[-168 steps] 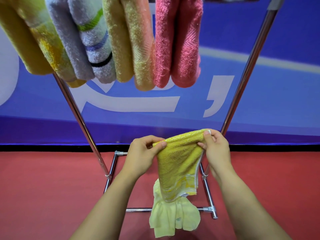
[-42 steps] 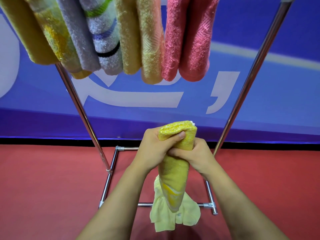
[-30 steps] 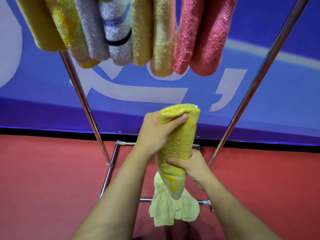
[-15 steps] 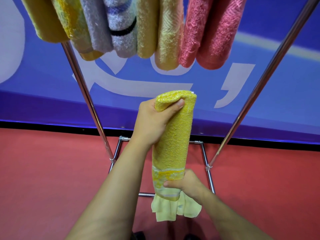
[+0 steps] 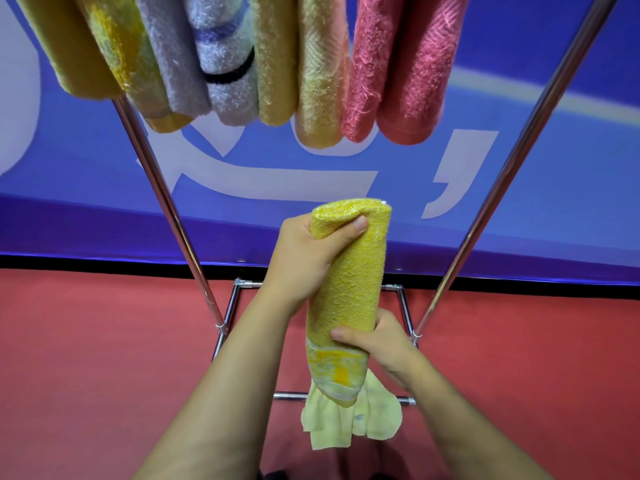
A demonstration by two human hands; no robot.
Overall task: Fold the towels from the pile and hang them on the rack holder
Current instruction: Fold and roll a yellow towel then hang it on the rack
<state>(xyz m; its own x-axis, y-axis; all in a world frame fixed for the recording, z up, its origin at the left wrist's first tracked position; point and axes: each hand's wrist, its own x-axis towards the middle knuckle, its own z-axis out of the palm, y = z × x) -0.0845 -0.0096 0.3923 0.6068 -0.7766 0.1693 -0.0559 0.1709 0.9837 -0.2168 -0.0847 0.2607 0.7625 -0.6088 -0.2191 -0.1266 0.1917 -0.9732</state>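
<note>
The yellow towel (image 5: 349, 292) is folded into a long, narrow, thick bundle and held nearly upright in front of the rack (image 5: 498, 188), between its two slanted chrome poles and below the towels already hung. Its terry pile is bright yellow; near the lower end runs a paler band with orange blotches and a whitish hem. The left hand (image 5: 304, 258) grips the top, thumb pressed across the folded upper edge and fingers wrapped behind. The right hand (image 5: 377, 337) grips the lower part, thumb lying across the front just above the pale band. Beneath the bundle a pale yellow cloth (image 5: 353, 420) lies crumpled on the red floor (image 5: 104, 358) at the rack's base bar. Overhead hang folded towels side by side: mustard (image 5: 65, 46), lilac striped (image 5: 221, 64), peach-yellow (image 5: 322, 71) and pink (image 5: 412, 71).
</note>
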